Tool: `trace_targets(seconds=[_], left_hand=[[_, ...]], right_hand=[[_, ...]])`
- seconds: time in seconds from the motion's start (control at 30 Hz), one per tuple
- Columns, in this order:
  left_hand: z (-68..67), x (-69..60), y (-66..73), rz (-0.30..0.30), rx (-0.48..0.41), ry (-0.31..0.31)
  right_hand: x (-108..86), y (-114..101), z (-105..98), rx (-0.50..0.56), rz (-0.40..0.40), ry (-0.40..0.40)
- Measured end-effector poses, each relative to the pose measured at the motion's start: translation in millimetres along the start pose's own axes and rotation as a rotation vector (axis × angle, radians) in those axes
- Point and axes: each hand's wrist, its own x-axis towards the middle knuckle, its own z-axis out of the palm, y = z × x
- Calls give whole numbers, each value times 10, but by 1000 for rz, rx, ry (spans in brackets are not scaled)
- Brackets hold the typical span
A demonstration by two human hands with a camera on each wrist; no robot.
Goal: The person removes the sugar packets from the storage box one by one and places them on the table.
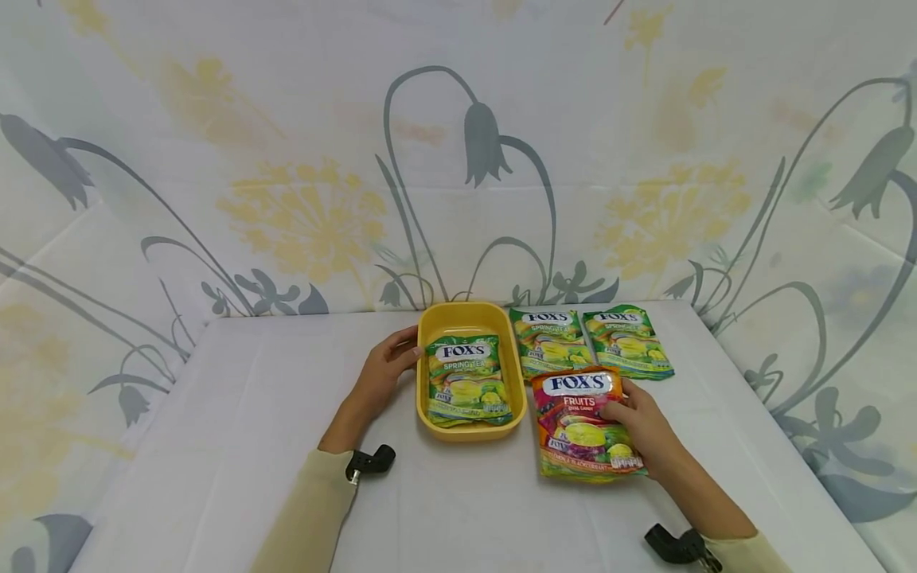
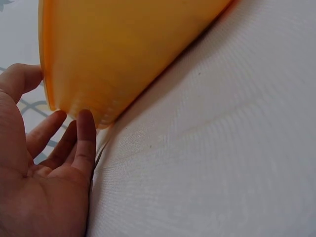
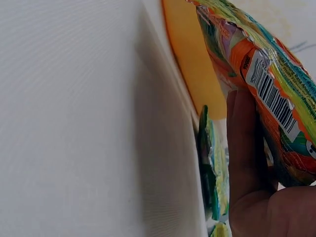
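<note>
A yellow tray (image 1: pixel 469 434) holds a green Fox's Spring Tea packet (image 1: pixel 467 382) lying flat inside. My left hand (image 1: pixel 380 374) touches the tray's left side with relaxed fingers; in the left wrist view the thumb and fingertips of that hand (image 2: pixel 54 163) meet the wall of the orange-looking tray (image 2: pixel 123 49). Right of the tray, my right hand (image 1: pixel 648 434) holds a red Fox's Fruits packet (image 1: pixel 573 422), thumb on its front. The right wrist view shows the fingers of the hand (image 3: pixel 252 163) behind the packet (image 3: pixel 271 94), which is raised off the table.
Two more green Spring Tea packets lie at the back right, one (image 1: pixel 550 342) beside the tray and another (image 1: pixel 626 342) farther right. A white cloth covers the table (image 1: pixel 458 509); a flower-patterned cloth (image 1: pixel 322 119) hangs behind.
</note>
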Motion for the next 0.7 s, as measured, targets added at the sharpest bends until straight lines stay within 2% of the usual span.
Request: trace_targets(seconds=[0.37, 0.7], left_hand=[[-1, -6, -12, 3, -14, -6], [-10, -1, -19, 2, -20, -6]], right_hand=[[66, 138, 40, -17, 63, -29], [105, 175, 34, -56, 55, -38]])
